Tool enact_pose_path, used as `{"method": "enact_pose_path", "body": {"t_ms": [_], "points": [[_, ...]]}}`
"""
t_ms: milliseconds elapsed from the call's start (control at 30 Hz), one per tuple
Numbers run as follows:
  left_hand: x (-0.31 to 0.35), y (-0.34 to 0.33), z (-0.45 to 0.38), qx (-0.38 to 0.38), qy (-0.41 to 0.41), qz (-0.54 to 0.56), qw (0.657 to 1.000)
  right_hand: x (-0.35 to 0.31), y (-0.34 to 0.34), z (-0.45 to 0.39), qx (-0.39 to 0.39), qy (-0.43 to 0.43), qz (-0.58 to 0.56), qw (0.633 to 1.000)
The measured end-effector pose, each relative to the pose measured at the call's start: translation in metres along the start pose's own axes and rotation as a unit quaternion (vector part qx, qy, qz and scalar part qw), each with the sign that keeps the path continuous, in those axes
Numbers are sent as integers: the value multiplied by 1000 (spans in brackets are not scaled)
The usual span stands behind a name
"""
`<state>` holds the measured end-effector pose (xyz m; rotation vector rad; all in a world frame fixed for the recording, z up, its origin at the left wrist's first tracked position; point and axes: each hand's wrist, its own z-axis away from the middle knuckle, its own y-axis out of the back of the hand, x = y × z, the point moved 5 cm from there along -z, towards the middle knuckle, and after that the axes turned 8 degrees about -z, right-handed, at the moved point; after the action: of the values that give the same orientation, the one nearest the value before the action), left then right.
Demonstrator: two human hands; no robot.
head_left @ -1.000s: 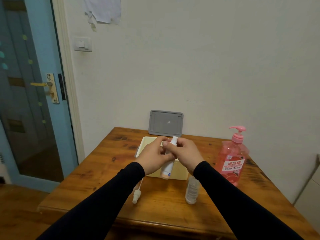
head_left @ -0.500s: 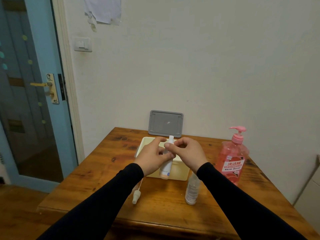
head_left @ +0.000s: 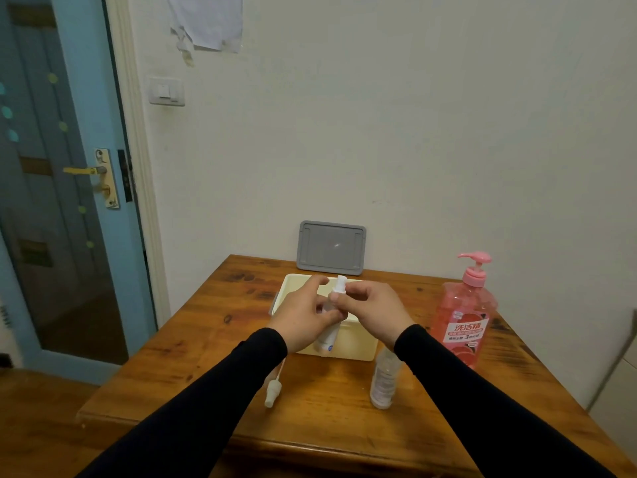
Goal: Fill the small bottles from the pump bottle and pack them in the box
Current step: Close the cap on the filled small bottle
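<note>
My left hand [head_left: 303,315] grips the body of a small white bottle [head_left: 327,336], held upright above the near edge of the cream box [head_left: 358,346]. My right hand [head_left: 372,310] pinches the white spray cap [head_left: 340,284] on top of that bottle. A second small clear bottle [head_left: 383,382] stands uncapped on the table under my right forearm. A loose white spray head with its tube [head_left: 274,391] lies on the table under my left forearm. The pink pump bottle [head_left: 465,319] stands at the right.
The box's grey lid [head_left: 331,248] leans against the wall behind the box. The wooden table [head_left: 206,339] ends close to the wall at the back and drops off at left. A blue door [head_left: 62,201] stands at the far left.
My right hand's fingers have shifted on the bottle's cap, and my left fingers have spread a little. The bottle stays in about the same place over the box edge.
</note>
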<state>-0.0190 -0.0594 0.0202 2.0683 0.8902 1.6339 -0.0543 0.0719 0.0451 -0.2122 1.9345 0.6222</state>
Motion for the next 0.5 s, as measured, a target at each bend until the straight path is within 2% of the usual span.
{"method": "enact_pose_path", "body": {"t_ms": [167, 233, 333, 500], "points": [[11, 8, 8, -125, -9, 101, 987, -6, 7, -2, -102, -35, -3, 994], [15, 10, 7, -141, -16, 120, 983, -9, 7, -3, -121, -36, 1, 992], [12, 8, 6, -112, -6, 89, 990, -9, 6, -6, -85, -17, 43, 995], [2, -2, 7, -12, -8, -9, 1000, 1, -2, -3, -5, -9, 99, 995]]}}
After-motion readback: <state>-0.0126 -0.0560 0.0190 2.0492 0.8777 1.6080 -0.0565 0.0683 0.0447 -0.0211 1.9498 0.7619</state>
